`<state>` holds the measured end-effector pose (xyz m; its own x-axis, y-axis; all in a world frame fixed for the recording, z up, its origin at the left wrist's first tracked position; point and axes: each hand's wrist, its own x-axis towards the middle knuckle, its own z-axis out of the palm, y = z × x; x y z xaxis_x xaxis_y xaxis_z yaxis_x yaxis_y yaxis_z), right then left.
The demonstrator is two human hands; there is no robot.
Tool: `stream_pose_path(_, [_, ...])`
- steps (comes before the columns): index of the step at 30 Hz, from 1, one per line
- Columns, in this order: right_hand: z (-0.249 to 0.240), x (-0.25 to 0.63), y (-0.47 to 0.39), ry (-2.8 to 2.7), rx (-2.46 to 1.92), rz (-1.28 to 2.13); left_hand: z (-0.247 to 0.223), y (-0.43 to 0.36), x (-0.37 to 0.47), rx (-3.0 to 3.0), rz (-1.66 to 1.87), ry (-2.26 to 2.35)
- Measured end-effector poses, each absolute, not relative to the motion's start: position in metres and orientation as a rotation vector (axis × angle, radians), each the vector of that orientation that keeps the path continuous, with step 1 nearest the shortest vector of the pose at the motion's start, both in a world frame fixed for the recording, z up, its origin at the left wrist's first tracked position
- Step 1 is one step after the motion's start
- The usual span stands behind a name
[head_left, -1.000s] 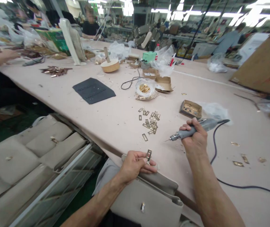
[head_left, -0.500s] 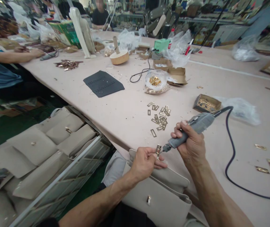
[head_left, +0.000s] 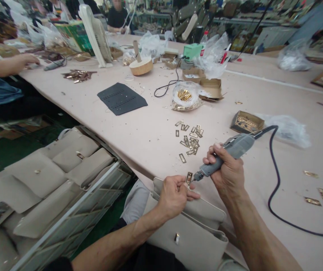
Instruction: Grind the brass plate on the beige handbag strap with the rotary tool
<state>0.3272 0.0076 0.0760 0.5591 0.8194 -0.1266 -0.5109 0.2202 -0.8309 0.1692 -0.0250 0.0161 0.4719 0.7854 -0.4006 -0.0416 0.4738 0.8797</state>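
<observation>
Between the thumb and fingers of my left hand (head_left: pixel 175 194) is a small gold-coloured metal plate (head_left: pixel 189 177) with an opening in it. My right hand (head_left: pixel 227 165) grips a grey electric screwdriver (head_left: pixel 238 145), its tip pointing down-left at the plate; whether tip and plate touch is too small to tell. Under my hands, a beige handbag (head_left: pixel 195 235) rests on my lap against the table edge, with a small metal clasp (head_left: pixel 176 238) on its front. Just beyond, a loose pile of rectangular metal frames (head_left: pixel 192 141) lies on the table.
A small carton of metal parts (head_left: pixel 246 122) and a plastic bag of gold pieces (head_left: pixel 184 96) stand on the pink table. The screwdriver's black cord (head_left: pixel 274 188) curves along the right. At left, a rack (head_left: pixel 93 210) holds several beige bags. A co-worker's arm (head_left: pixel 11 66) reaches over the far left.
My hands, the plate and the screwdriver keep nearly the same pose. The view has shifted slightly. At far left, the co-worker's hand has moved left, away from the tool lying there.
</observation>
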Motion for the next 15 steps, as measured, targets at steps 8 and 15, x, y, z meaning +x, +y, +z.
stream_pose_path(8, [0.0724,0.3256,0.0096,-0.381,-0.986,0.941,0.0170,-0.0251,0.1700,0.953,0.612,0.955])
stream_pose_path(15, [0.0766,0.3215,0.0053,-0.401,-0.987,0.890,0.0154,-0.0231,0.1696,0.968,0.602,0.955])
